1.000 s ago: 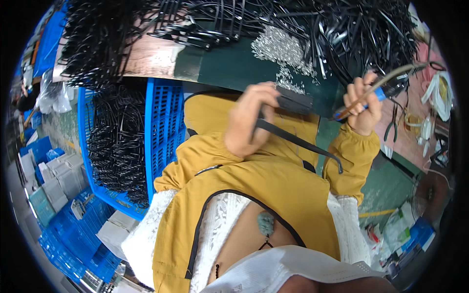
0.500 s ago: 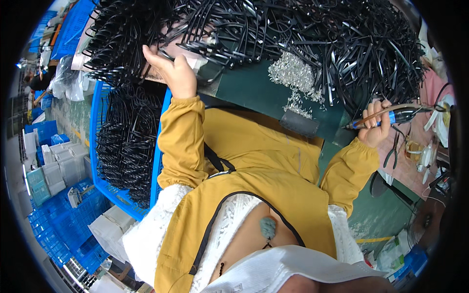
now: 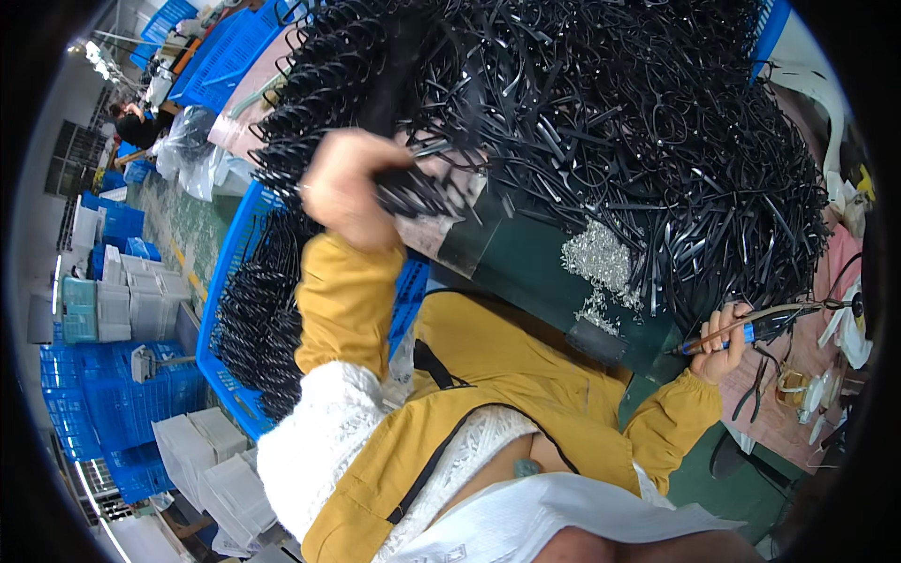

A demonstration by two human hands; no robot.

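My left hand is smeared by motion at the left of the table. Its fingers look curled round a bunch of thin black strips, which blur along with it. At the right edge of the green mat, my right hand is closed round a slim blue-and-black hand tool, its thin tip pointing left. A brown cord or hose runs over that hand along the tool. Beyond both hands spreads a large heap of loose black strips, with a pile of small shiny clear pieces at its near edge.
A blue basket full of bundled black strips stands left of me, below the table. Pliers lie on the pink cloth at the right. Blue crates and white boxes are stacked at far left. A dark plate lies at the mat's near edge.
My left hand has swung and turned, with blurred strips now at its fingers. My right hand keeps hold of the tool. The whole view has shifted, with the table lower in the picture.
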